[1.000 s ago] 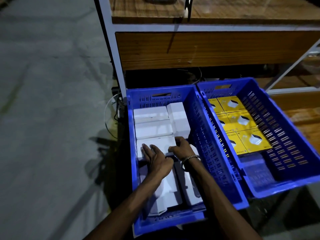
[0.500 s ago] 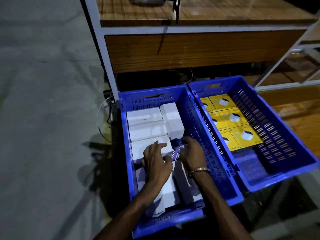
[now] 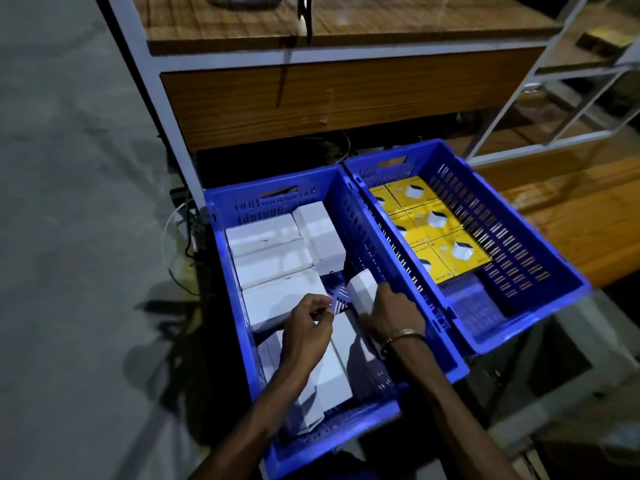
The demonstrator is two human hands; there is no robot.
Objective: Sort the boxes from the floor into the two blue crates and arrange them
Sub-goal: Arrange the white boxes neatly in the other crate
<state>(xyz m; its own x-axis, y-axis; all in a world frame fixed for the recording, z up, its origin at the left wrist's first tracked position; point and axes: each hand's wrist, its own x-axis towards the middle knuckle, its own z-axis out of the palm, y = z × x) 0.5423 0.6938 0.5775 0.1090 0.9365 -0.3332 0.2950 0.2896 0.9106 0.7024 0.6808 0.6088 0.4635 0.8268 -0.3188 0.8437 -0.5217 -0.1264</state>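
My right hand (image 3: 391, 315) grips a small white box (image 3: 362, 294) tilted up over the bare gap in the left blue crate (image 3: 377, 237), fingers curled round its near end. My left hand (image 3: 306, 336) hovers by the flat white boxes (image 3: 277, 263), fingers loosely curled, holding nothing I can see. I'd lay it flat, then slide it against its neighbours.
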